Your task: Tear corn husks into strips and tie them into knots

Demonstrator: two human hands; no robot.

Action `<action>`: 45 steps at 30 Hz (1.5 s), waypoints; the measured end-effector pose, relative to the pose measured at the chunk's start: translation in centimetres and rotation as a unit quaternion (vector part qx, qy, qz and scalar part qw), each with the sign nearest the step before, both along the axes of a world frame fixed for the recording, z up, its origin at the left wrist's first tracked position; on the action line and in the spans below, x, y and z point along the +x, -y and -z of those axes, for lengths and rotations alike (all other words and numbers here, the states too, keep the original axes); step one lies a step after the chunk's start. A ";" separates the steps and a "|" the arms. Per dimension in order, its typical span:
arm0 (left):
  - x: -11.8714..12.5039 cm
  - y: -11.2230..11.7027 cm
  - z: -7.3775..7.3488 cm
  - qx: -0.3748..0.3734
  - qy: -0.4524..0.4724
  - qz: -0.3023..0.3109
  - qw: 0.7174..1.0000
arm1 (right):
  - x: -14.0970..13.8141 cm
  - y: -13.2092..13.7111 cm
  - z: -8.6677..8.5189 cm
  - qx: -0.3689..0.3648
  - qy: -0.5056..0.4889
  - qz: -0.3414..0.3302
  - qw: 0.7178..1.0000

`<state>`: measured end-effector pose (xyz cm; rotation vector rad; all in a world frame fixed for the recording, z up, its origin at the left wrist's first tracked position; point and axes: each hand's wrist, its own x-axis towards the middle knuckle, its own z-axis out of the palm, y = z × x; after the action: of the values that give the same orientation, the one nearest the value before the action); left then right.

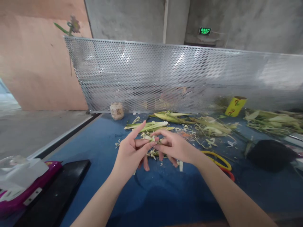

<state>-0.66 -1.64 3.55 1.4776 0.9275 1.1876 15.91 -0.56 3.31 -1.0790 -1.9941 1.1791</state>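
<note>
Pinching one small pale-green plant strip (pixel 152 138) with narrowed fingers, the bare left hand (pixel 130 146) and bare right hand (pixel 176 145) meet above the flat blue tabletop (pixel 94 138). One yellow loop (pixel 216 154) and one red loop (pixel 229 173) lie rightward. Blue surface stretches left to one straight dark edge (pixel 73 135); one perforated grey metal panel (pixel 146 63) bounds the back.

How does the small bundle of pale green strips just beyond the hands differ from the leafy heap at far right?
The small bundle is slim, while the leafy heap is bulkier. The bundle's strips lie roughly side by side; the heap's leaves overlap loosely. Both are greenish plant material on the blue table.
</note>
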 end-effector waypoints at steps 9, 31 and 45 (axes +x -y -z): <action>0.5 -0.1 0.5 -0.011 0.014 -0.031 0.999 | 0.4 -0.6 0.6 -0.036 0.040 -0.025 0.998; 0.6 -0.2 0.4 0.042 -0.020 -0.039 0.998 | 0.0 -1.6 1.0 -0.132 -0.088 -0.073 0.985; 0.5 -0.7 0.5 0.012 -0.021 -0.066 0.997 | -0.7 -3.0 2.1 0.188 -0.049 0.010 0.981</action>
<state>-0.12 -0.96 3.07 1.4846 1.0568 1.2721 15.17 2.43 1.20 -0.8296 -2.0183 0.7826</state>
